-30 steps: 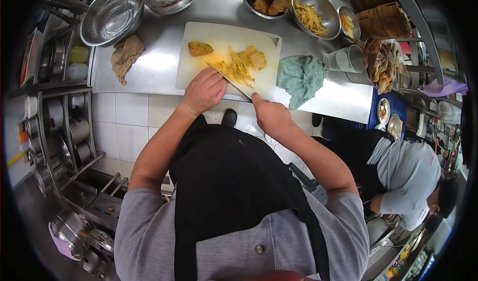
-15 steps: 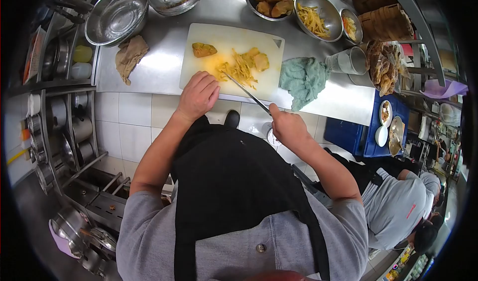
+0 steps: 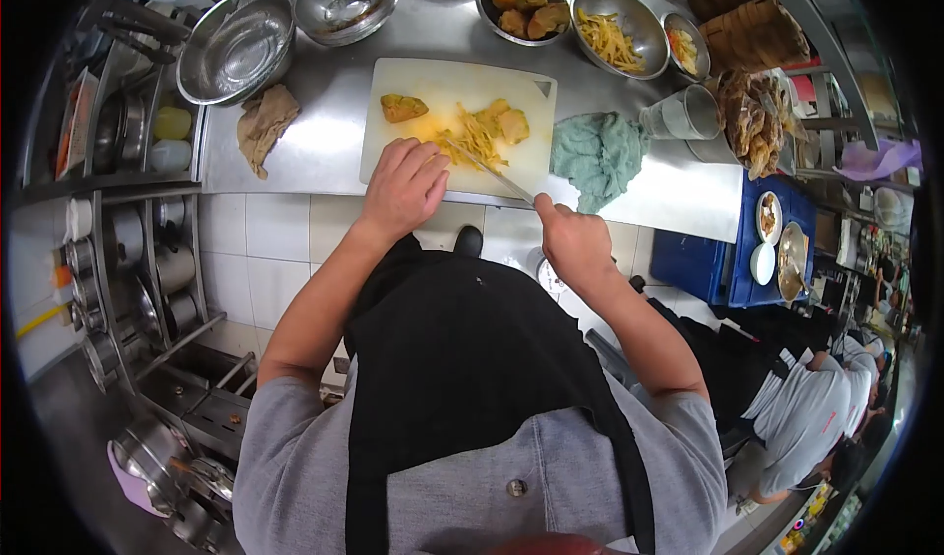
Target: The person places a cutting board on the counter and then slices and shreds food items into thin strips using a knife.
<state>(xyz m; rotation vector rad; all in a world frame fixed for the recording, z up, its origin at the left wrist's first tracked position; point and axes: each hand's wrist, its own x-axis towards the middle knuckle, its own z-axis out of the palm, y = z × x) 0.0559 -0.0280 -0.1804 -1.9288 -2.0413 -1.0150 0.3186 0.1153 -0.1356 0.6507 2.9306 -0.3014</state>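
On the white cutting board (image 3: 393, 152) lie thin yellow strips (image 3: 477, 140) of a yellow-green vegetable that looks pickled. An uncut chunk of it (image 3: 403, 109) sits at the board's upper left, and further chunks (image 3: 511, 122) rest beside the strips. My right hand (image 3: 572, 238) is closed round the handle of a knife (image 3: 506, 181), whose blade slants up-left into the strips. My left hand (image 3: 406, 186) rests at the board's near edge by the blade tip. Its fingers are bent and pressed together; whatever lies under them is hidden.
A green cloth (image 3: 598, 157) lies right of the board, a brown cloth (image 3: 265, 127) left. Along the back stand a bowl of chunks (image 3: 526, 9), a bowl of strips (image 3: 644, 24) and a colander (image 3: 236, 49). Clear containers (image 3: 678, 113) stand right. A co-worker (image 3: 801, 408) is at right.
The knife blade lies lower and flatter among the strips. My left hand sits slightly further right, nearer the strips. The whole view has shifted a little.
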